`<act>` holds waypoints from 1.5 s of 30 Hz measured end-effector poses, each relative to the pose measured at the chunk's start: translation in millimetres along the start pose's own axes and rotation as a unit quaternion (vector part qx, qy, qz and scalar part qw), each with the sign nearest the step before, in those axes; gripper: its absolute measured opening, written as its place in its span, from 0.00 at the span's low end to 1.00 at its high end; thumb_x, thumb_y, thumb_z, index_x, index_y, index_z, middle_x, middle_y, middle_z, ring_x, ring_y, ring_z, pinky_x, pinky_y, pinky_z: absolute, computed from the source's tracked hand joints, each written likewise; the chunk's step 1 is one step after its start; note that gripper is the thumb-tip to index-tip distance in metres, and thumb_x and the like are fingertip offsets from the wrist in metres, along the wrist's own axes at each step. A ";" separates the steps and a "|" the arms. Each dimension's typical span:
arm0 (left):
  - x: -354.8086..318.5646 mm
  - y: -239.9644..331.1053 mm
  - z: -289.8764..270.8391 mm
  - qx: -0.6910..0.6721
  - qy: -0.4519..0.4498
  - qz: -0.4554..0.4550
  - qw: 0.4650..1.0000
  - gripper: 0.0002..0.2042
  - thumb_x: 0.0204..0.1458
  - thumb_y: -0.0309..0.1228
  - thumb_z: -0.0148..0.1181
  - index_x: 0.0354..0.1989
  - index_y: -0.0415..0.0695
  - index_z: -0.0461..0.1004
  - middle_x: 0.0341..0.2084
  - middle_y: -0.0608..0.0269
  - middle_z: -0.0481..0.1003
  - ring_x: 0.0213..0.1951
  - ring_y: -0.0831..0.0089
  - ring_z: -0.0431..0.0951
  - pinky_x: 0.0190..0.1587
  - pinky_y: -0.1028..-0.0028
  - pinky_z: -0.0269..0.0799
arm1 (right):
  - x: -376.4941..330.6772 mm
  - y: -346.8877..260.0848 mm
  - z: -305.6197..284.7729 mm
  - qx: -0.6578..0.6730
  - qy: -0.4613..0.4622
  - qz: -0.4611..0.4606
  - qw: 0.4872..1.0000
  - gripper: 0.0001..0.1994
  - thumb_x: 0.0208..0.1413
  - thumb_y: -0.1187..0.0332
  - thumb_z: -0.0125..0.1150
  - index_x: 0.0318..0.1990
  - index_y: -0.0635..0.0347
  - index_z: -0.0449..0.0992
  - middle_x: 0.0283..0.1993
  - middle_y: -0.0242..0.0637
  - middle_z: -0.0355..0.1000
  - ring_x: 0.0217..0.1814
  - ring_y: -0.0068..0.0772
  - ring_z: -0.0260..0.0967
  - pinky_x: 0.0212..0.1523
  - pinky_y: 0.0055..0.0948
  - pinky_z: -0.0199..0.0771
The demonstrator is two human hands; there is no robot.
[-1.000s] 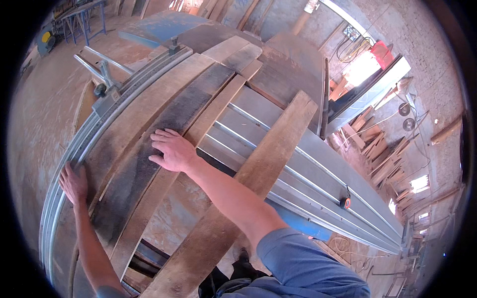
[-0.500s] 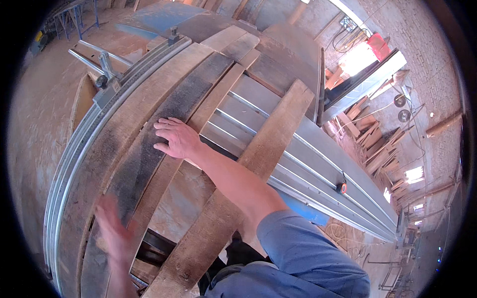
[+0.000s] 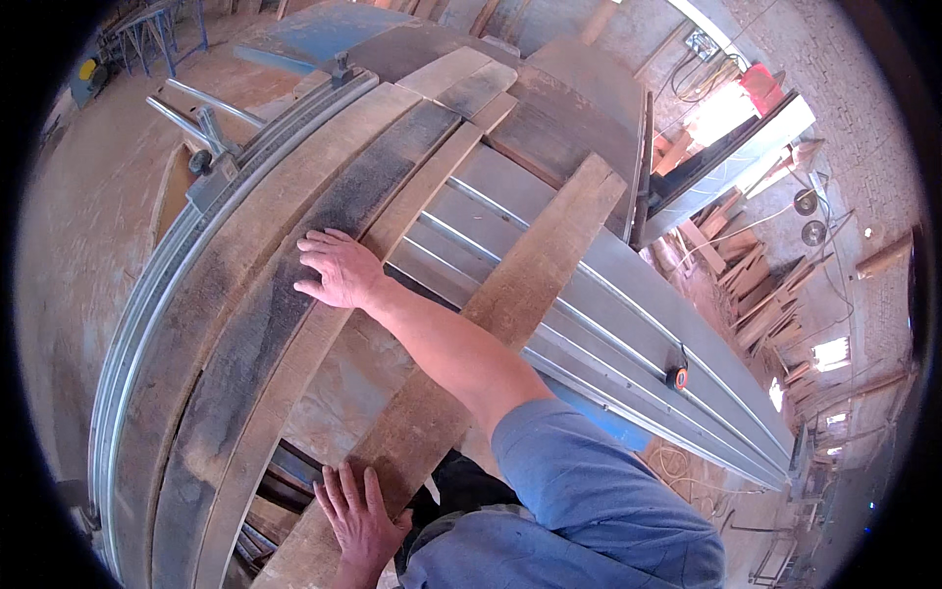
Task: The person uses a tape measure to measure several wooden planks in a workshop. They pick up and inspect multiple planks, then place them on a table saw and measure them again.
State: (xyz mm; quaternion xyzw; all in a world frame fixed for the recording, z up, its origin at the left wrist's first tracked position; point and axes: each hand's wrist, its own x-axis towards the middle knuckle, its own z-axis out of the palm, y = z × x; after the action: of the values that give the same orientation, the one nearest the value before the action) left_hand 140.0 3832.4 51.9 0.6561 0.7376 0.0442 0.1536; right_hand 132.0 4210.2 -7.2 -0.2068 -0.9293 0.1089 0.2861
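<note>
My right hand (image 3: 340, 269) lies palm down across a dark-stained board (image 3: 260, 329), fingers stretched out and pointing left. Lower down, my left hand (image 3: 363, 515) is spread flat on a separate brown plank (image 3: 496, 309), near that plank's close end. This plank slants from bottom left up to the right, passing under my right forearm. The dark board lies lengthwise between a wider brown board (image 3: 186, 339) and a narrow lighter board (image 3: 424, 191). Neither hand is wrapped round anything.
A metal rail with a clamp-like stop (image 3: 211, 177) runs along the left. The grey machine table (image 3: 628, 329) has long metal strips, with a small orange-and-black tape measure (image 3: 678, 377) on it. Wood offcuts (image 3: 760, 294) are heaped at right, near a brick wall (image 3: 863, 147).
My left hand has left the dark board, swinging right onto the slanting plank, where its fingers are spread. My right hand stays on the dark board, shifted slightly left.
</note>
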 end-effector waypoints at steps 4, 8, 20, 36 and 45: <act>3.1 -7.1 14.2 0.005 0.056 0.017 0.998 0.43 0.33 0.45 0.70 0.59 0.38 0.59 0.60 0.35 0.55 0.63 0.34 0.51 0.64 0.37 0.45 | 1.5 -0.5 2.8 0.012 0.012 -0.005 1.000 0.24 0.52 0.49 0.61 0.44 0.62 0.78 0.58 0.40 0.69 0.66 0.38 0.60 0.68 0.39 0.53; 2.9 -12.4 18.6 -0.023 0.088 0.024 0.996 0.42 0.31 0.44 0.71 0.57 0.39 0.61 0.59 0.36 0.56 0.61 0.37 0.55 0.62 0.38 0.48 | 1.7 -1.6 1.1 0.015 -0.004 0.000 1.000 0.24 0.51 0.48 0.62 0.44 0.62 0.78 0.58 0.39 0.70 0.66 0.38 0.61 0.68 0.39 0.54; 18.6 -25.0 17.5 -0.021 0.155 0.034 0.987 0.39 0.28 0.35 0.69 0.56 0.41 0.63 0.58 0.40 0.58 0.61 0.38 0.57 0.60 0.40 0.54 | 0.6 0.9 -3.8 0.023 -0.031 0.019 0.999 0.25 0.51 0.47 0.62 0.42 0.62 0.79 0.58 0.41 0.70 0.66 0.39 0.60 0.67 0.41 0.55; -62.7 -14.3 10.9 -0.260 0.297 -0.161 0.905 0.20 0.48 0.38 0.64 0.46 0.40 0.71 0.45 0.50 0.74 0.48 0.55 0.73 0.50 0.62 0.70 | 1.8 -38.0 -33.9 0.007 -0.094 0.089 0.992 0.17 0.57 0.60 0.59 0.48 0.62 0.78 0.59 0.43 0.70 0.63 0.43 0.64 0.63 0.37 0.62; -124.0 -14.4 63.2 -0.859 0.194 -0.416 0.227 0.28 0.58 0.49 0.57 0.55 0.37 0.66 0.44 0.54 0.74 0.42 0.67 0.76 0.46 0.71 0.74 | -11.6 7.9 -7.0 -0.067 -0.123 0.024 0.990 0.22 0.64 0.60 0.50 0.52 0.75 0.72 0.63 0.49 0.65 0.67 0.48 0.59 0.66 0.38 0.58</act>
State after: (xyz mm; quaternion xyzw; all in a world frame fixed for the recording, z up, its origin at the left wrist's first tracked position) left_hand 155.6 3700.2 9.0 -0.2985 0.4319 0.7073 0.4733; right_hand 147.3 4212.7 -9.7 -0.2330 -0.9573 0.0779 0.1525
